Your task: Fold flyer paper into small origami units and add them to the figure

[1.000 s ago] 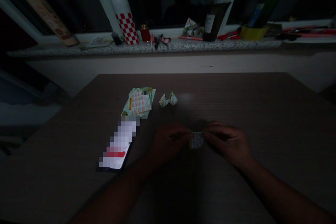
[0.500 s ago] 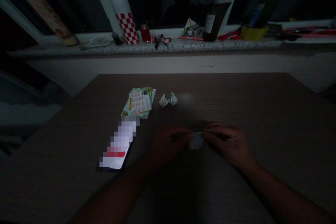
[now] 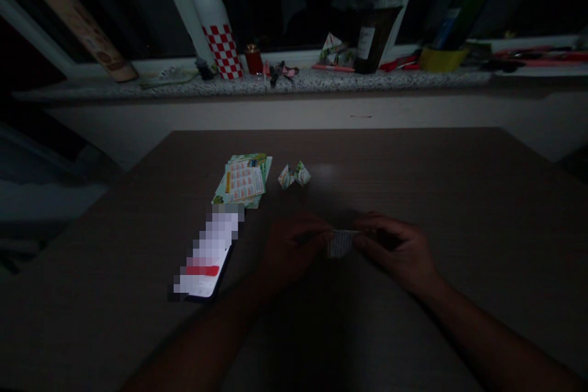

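A small printed piece of paper (image 3: 340,244) is held by its two sides above the dark table. My left hand (image 3: 296,245) pinches its left edge between thumb and fingers. On the right edge, my right hand (image 3: 399,246) is closed in a similar pinch. Dim light hides the paper's finer folds. Farther back lies a folded paper shape (image 3: 294,175) with two pointed halves, like a bow. To its left is a loose stack of printed green and white paper sheets (image 3: 243,182).
A phone (image 3: 206,257) with a lit, blurred screen lies left of my left hand. Behind the table (image 3: 413,159), a stone windowsill (image 3: 303,81) carries a red-and-white checked bottle (image 3: 223,49), a dark cup (image 3: 374,40), a green bottle (image 3: 475,0) and a yellow holder (image 3: 443,59).
The paper's lower edge looks higher and straighter, and both hands have shifted very slightly to the left. Both pinches stay closed. The stack, phone and folded shape lie as before.
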Available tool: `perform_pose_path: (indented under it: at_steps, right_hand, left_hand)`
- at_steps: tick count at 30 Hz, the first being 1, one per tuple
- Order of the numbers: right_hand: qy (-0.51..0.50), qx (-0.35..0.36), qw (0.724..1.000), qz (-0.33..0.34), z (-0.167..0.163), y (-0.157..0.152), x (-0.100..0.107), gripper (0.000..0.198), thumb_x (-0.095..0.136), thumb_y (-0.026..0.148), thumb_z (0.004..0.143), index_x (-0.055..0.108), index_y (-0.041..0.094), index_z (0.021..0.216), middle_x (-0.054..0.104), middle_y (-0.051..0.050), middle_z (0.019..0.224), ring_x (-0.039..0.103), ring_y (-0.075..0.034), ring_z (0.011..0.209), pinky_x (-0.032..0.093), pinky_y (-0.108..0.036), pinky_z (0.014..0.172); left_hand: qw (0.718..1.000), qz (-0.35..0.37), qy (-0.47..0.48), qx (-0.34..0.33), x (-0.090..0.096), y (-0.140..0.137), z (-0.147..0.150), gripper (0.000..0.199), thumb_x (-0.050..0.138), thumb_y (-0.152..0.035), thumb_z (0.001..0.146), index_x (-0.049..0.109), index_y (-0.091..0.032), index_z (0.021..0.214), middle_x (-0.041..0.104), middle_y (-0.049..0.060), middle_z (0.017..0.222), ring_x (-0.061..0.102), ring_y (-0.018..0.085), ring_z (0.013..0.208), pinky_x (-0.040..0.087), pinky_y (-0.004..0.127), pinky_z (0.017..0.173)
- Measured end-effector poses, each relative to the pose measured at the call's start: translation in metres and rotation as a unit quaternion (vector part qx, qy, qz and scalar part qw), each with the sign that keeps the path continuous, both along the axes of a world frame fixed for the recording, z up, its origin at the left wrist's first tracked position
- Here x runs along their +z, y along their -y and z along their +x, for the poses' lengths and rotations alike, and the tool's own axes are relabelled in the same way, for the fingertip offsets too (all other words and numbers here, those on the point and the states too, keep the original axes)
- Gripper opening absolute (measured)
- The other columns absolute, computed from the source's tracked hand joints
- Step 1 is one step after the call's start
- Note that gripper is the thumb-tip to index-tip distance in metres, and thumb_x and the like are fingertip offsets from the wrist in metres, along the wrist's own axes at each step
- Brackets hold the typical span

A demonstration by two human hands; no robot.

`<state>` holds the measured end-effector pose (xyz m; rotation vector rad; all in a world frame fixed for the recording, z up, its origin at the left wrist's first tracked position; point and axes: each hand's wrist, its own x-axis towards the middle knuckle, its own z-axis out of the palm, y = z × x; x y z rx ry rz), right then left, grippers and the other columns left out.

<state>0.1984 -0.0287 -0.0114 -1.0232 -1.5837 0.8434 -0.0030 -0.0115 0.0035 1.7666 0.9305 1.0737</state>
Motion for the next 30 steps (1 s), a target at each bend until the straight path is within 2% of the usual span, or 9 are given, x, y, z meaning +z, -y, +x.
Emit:
perform_pose_path:
  at_steps: [6, 13, 20, 25, 30]
  right_hand:
    - [0.002, 0.012, 1.000, 0.015, 0.001, -0.001, -0.001, 0.006, 0.065, 0.021, 0.080, 0.070, 0.020, 0.083, 0.068, -0.006, 0.082, 0.065, -0.019, 0.076, 0.053, -0.032, 0.066]
    - [0.013, 0.012, 0.999, 0.045, 0.001, 0.004, 0.008, 0.007, 0.064, 0.015, 0.080, 0.070, 0.019, 0.080, 0.067, -0.006, 0.079, 0.064, -0.018, 0.072, 0.051, -0.031, 0.063]
    - [0.017, -0.005, 0.999, 0.049, -0.001, 0.003, 0.007, 0.006, 0.065, 0.019, 0.079, 0.071, 0.020, 0.078, 0.068, -0.006, 0.077, 0.065, -0.018, 0.070, 0.053, -0.031, 0.062]
    - [0.039, -0.045, 0.995, 0.076, -0.001, 0.003, 0.006, 0.004, 0.067, 0.018, 0.077, 0.070, 0.021, 0.077, 0.069, -0.005, 0.077, 0.065, -0.019, 0.070, 0.053, -0.032, 0.063]
    - [0.060, -0.029, 0.991, 0.114, 0.002, 0.005, 0.005, 0.010, 0.066, 0.012, 0.076, 0.068, 0.021, 0.079, 0.068, -0.005, 0.078, 0.065, -0.019, 0.070, 0.052, -0.032, 0.063]
  left_hand:
    - [1.000, -0.011, 0.014, 0.005, 0.001, 0.000, 0.002, 0.012, 0.063, -0.025, 0.082, 0.072, -0.017, 0.078, 0.069, 0.004, 0.079, 0.064, 0.016, 0.075, 0.049, 0.028, 0.070]
    - [1.000, -0.004, 0.003, 0.003, 0.000, 0.001, 0.001, 0.012, 0.063, -0.026, 0.082, 0.072, -0.019, 0.080, 0.069, 0.005, 0.081, 0.064, 0.017, 0.077, 0.050, 0.029, 0.071]
    - [1.000, 0.012, 0.020, 0.004, -0.001, 0.001, 0.001, 0.011, 0.064, -0.025, 0.081, 0.072, -0.018, 0.080, 0.069, 0.005, 0.080, 0.064, 0.017, 0.077, 0.050, 0.029, 0.072]
    - [1.000, 0.022, 0.010, 0.004, -0.002, 0.001, 0.000, 0.009, 0.064, -0.023, 0.082, 0.072, -0.018, 0.081, 0.070, 0.005, 0.082, 0.064, 0.018, 0.080, 0.051, 0.030, 0.074]
    - [0.999, 0.051, 0.013, -0.014, -0.005, -0.001, 0.000, 0.009, 0.064, -0.022, 0.082, 0.072, -0.018, 0.084, 0.070, 0.006, 0.084, 0.064, 0.018, 0.083, 0.051, 0.031, 0.077]
